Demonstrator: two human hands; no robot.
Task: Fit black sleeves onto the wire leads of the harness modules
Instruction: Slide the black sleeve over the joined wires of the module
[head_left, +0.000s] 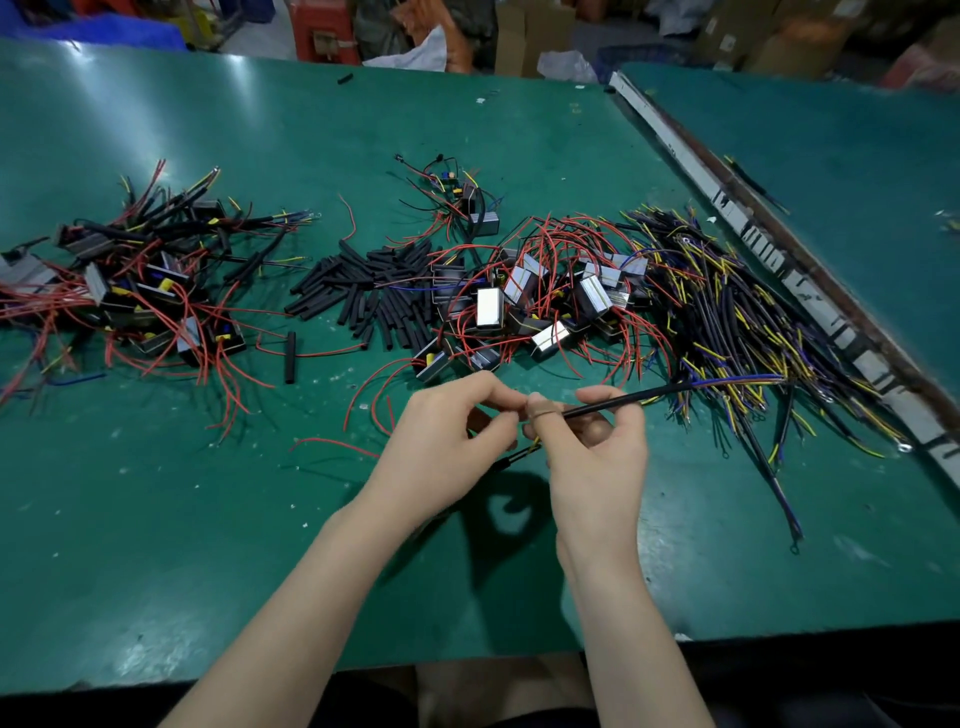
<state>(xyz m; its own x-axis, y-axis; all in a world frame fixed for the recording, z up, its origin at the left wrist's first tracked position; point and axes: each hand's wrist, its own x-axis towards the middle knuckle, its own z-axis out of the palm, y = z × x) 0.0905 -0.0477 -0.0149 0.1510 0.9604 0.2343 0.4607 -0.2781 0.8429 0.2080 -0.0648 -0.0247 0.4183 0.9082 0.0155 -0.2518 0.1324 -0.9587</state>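
Both hands meet fingertip to fingertip above the green table (156, 493). Right hand (592, 447) fingers curled, pinching one black sleeved lead (623, 399) that runs up-right from the grip into the wire bundle pile (727, 312). Left hand (447, 436) thumb and forefinger pinch at the same spot; what it holds is too small to tell. One heap of loose black sleeves (363, 291) beyond the hands, too many to count. Unsleeved modules (524, 306) just beyond the grip; one pile of modules with sleeves on (130, 280) far left.
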